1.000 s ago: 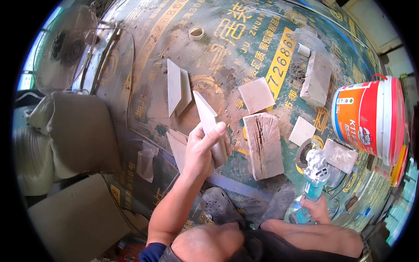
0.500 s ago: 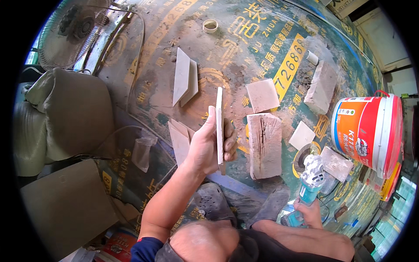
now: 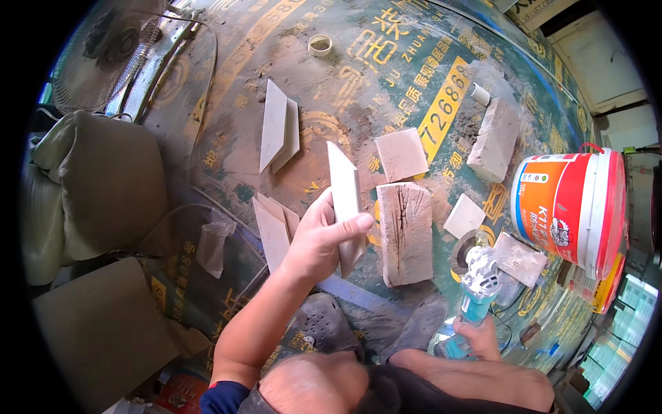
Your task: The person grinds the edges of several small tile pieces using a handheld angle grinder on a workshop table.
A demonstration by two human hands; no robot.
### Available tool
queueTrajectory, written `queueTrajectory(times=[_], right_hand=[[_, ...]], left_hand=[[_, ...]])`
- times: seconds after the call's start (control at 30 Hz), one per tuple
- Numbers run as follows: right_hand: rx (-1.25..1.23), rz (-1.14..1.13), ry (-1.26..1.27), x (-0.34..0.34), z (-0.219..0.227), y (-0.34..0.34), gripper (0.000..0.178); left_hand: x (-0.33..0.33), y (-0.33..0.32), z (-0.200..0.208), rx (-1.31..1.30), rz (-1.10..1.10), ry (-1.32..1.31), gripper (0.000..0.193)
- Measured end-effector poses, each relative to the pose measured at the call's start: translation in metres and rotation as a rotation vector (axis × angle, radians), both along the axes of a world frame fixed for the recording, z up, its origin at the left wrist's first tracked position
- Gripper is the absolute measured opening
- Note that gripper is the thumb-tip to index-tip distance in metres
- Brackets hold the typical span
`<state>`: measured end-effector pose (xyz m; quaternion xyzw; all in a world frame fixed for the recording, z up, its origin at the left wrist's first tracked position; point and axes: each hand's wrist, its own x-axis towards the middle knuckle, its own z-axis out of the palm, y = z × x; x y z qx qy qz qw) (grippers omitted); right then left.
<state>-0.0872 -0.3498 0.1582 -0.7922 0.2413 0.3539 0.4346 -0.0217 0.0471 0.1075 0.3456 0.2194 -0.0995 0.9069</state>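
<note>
In my left hand (image 3: 318, 241) is a white tile piece (image 3: 345, 190), held up over the floor with its slanted end at the top. The thumb lies across its near face, and the other fingers are mostly hidden behind it. My right hand (image 3: 480, 338) grips the teal body of an angle grinder (image 3: 476, 300) low at the right. White wrapping covers the grinder's head, and its disc (image 3: 469, 252) points away from me near a small square tile (image 3: 464, 216). Between my hands lies a block (image 3: 405, 234) scored with dark cuts.
Stacked tile pieces (image 3: 279, 127) and more cut tiles (image 3: 274, 228) lie left of centre. A square tile (image 3: 402, 155) touches the scored block's far end. Right of these are another block (image 3: 494, 140) and a bucket (image 3: 569, 207). A fan (image 3: 103, 52) and a sack (image 3: 110, 193) stand at the left.
My left hand has turned the tile piece, so its broad face and slanted end now show instead of its thin edge. The grinder stays in my right hand. The view has shifted slightly.
</note>
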Motion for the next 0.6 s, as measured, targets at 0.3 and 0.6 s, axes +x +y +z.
queueTrajectory(times=[0.3, 0.6], right_hand=[[0.003, 0.0, 0.005, -0.002, -0.002, -0.002, 0.019], [-0.007, -0.012, 0.008, 0.0, 0.001, 0.003, 0.02]], left_hand=[[0.003, -0.005, 0.007, 0.128, 0.067, -0.028, 0.084], [0.01, 0.011, -0.022, 0.577, 0.041, -0.01, 0.058]])
